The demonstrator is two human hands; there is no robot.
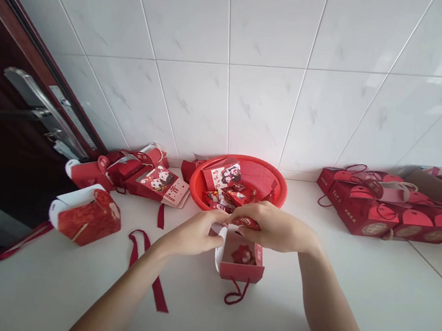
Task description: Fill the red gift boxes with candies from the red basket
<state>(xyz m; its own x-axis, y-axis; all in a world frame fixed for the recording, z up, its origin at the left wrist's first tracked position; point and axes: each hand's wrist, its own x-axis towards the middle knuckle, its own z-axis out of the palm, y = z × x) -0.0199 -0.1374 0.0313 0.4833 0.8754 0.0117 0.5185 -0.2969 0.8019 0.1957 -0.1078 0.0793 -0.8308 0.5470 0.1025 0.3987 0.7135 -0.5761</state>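
A small red gift box point(241, 272) with a dark red cord handle stands open on the white counter in front of me. My left hand point(194, 232) grips its white-lined left flap and upper edge. Above the opening, my right hand point(276, 226) holds a red wrapped sweet point(247, 223), partly covered by the fingers. A red wrapped piece point(243, 254) lies inside the box. Just behind my hands sits a red plastic basket point(275, 175), holding several wrapped sweets point(236, 196) and a printed card box point(225, 175).
Several closed red gift boxes point(374, 219) stand in rows at the right, near a cardboard carton point(429, 185). To the left are an open red box point(90, 220), more red boxes point(132, 171) and a loose ribbon point(160, 295). A tiled wall point(261, 105) closes the back.
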